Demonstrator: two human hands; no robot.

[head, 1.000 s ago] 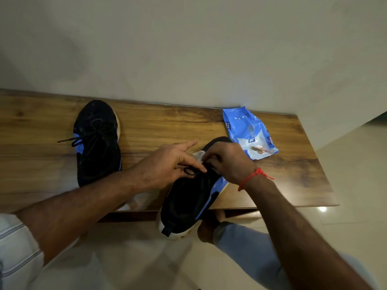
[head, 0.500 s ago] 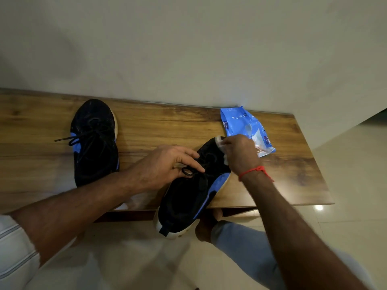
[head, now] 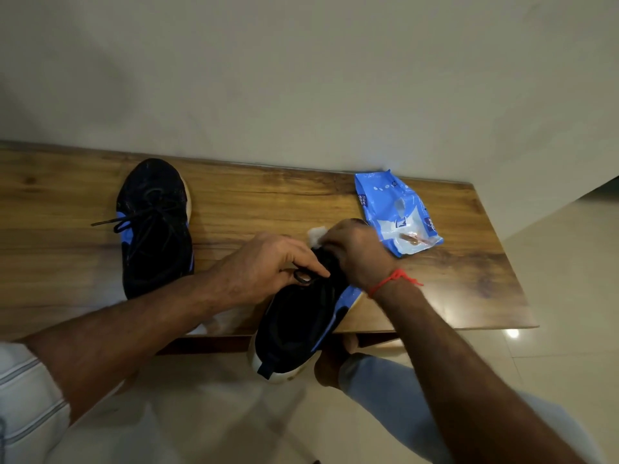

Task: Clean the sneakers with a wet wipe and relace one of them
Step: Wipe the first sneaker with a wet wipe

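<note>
A black and blue sneaker (head: 301,326) lies across the front edge of the wooden table (head: 254,209), heel hanging off toward me. My left hand (head: 264,266) rests on its upper and pinches a black lace loop (head: 303,276). My right hand (head: 358,252), with a red thread at the wrist, grips a crumpled white wet wipe (head: 316,234) against the shoe's toe. The second sneaker (head: 154,226) stands laced at the left of the table, toe toward the wall.
A blue wet-wipe pack (head: 398,216) lies on the table right of my right hand. The wall runs close behind the table. The table's right end drops to a tiled floor (head: 552,279). My knee in light trousers (head: 371,380) is below the sneaker's heel.
My right hand slid with the wipe from the middle of the sneaker up to its toe. My left hand stayed on the lace loop.
</note>
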